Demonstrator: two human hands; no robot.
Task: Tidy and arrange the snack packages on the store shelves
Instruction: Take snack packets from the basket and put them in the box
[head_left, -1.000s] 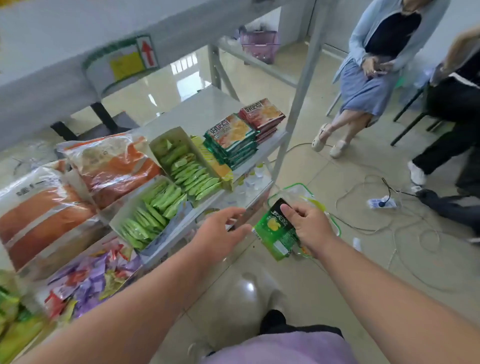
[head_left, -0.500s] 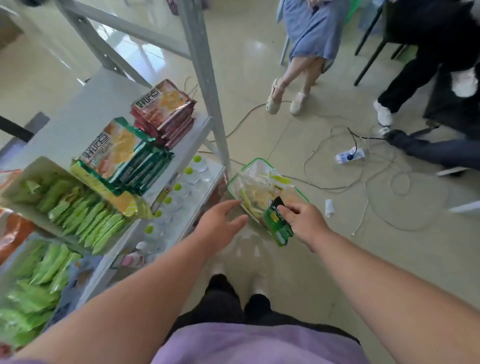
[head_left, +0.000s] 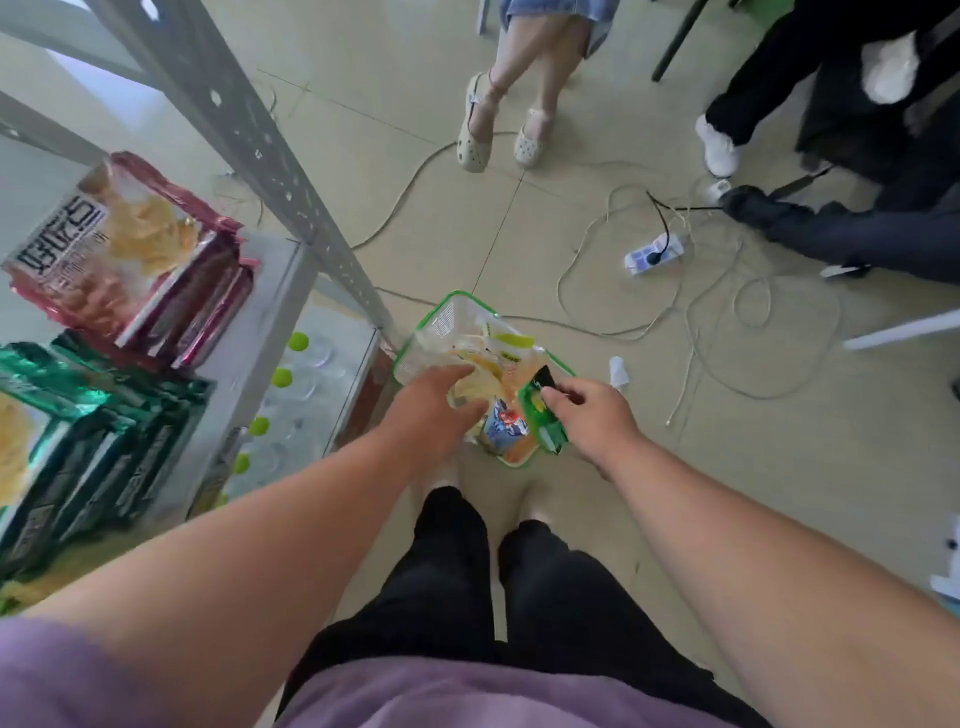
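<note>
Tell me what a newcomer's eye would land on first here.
Two bare arms reach down to a green-rimmed basket of snacks on the floor, the right hand pinching a small green packet, the left hand open over the packages. At left, red and green snack packs are stacked on a grey shelf.

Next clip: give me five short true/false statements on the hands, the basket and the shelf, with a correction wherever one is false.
1. The right hand pinches a green packet. True.
2. The basket sits on the shelf. False: it stands on the floor beside the shelf.
3. The left hand reaches into the basket, fingers loose on the packets there. True.
4. The red packs lie in the basket. False: they are stacked on the shelf.
5. The power strip has nothing plugged in. False: a black plug sits in it.
</note>
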